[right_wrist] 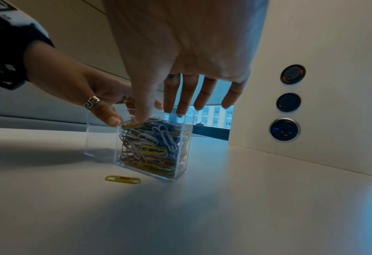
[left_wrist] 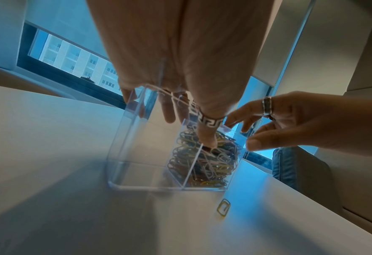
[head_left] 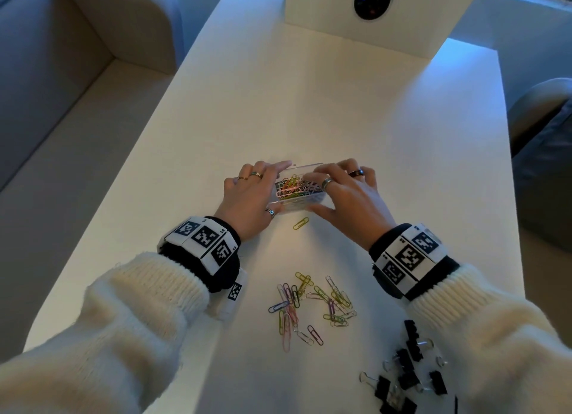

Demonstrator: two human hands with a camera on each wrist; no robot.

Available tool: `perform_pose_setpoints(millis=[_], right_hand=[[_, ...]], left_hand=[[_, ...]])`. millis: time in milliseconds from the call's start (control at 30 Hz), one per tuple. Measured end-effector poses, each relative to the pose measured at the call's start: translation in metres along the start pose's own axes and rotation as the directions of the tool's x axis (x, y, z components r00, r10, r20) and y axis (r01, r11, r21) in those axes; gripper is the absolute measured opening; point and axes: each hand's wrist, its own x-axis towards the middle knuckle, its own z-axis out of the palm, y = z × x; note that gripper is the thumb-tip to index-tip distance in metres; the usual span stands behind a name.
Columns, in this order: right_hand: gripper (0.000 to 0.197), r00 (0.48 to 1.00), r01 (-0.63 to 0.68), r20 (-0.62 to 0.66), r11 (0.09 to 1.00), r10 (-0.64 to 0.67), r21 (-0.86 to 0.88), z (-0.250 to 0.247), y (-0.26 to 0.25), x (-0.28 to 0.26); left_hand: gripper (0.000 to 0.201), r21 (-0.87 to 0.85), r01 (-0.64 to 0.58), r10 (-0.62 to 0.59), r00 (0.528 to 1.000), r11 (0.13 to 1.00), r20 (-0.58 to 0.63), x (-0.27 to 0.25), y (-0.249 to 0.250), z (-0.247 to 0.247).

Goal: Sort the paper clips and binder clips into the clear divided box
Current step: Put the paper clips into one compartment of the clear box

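- Head view: Fingers of the left hand lay nearly straight along the left side of the clear divided box, thumb at its near wall; those of the right hand spread loosely over its right part, holding nothing that showed. Loose paper clips lay nearer the body, between the wrists; binder clips sat closer to the right arm. A stray yellow clip lay just before the box, roughly midway between both hands.
- Left wrist view: its thumb pressed the clips in the full compartment; the adjoining compartment appeared empty.
- Right wrist view: its fingers hung apart above the box rim; the stray clip's long axis ran roughly along the near wall.
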Motion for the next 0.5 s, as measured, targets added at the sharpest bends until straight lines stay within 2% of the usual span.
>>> perform_pose_setpoints(millis=[67,133,167,233,300,333,367,433,500], right_hand=[[0.052,0.996,0.013,0.089,0.999,-0.009,-0.043,0.001,-0.005,0.003],[0.052,0.996,0.001,0.093,1.0,0.002,-0.028,0.003,-0.006,0.004],[0.049,0.998,-0.028,0.058,0.999,0.027,0.024,0.003,-0.005,0.003],[0.037,0.993,-0.056,-0.098,0.988,0.07,0.141,0.004,-0.004,-0.002],[0.028,0.965,-0.022,-0.252,0.98,0.073,0.2,0.005,-0.002,-0.01],[0.028,0.965,0.006,-0.256,0.977,0.05,0.213,0.007,-0.002,-0.013],[0.028,0.981,0.039,-0.194,0.973,0.006,0.226,0.011,-0.003,-0.017],[0.026,0.995,0.095,0.017,0.975,-0.1,0.202,0.025,-0.003,-0.026],[0.035,0.965,0.132,0.213,0.986,-0.151,0.099,0.036,-0.004,-0.034]], left_hand=[[0.071,0.0,0.003,-0.003,1.0,1.0,0.003,0.0,0.001,-0.001],[0.071,0.003,0.003,-0.003,1.0,1.0,0.005,-0.001,0.001,-0.001],[0.072,0.0,0.004,-0.004,1.0,1.0,0.002,-0.001,0.001,-0.001],[0.071,-0.008,0.005,-0.005,1.0,1.0,-0.006,-0.001,0.001,-0.001],[0.071,-0.009,0.003,-0.003,1.0,1.0,-0.01,-0.001,0.001,0.0],[0.071,-0.006,0.001,-0.001,1.0,1.0,-0.01,-0.001,0.001,0.0],[0.071,-0.002,0.0,0.0,1.0,1.0,-0.008,-0.001,0.001,0.001],[0.071,0.005,-0.002,0.002,1.0,1.0,-0.004,-0.001,0.001,0.0],[0.071,0.003,-0.001,0.001,1.0,1.0,-0.002,-0.001,0.001,0.0]])
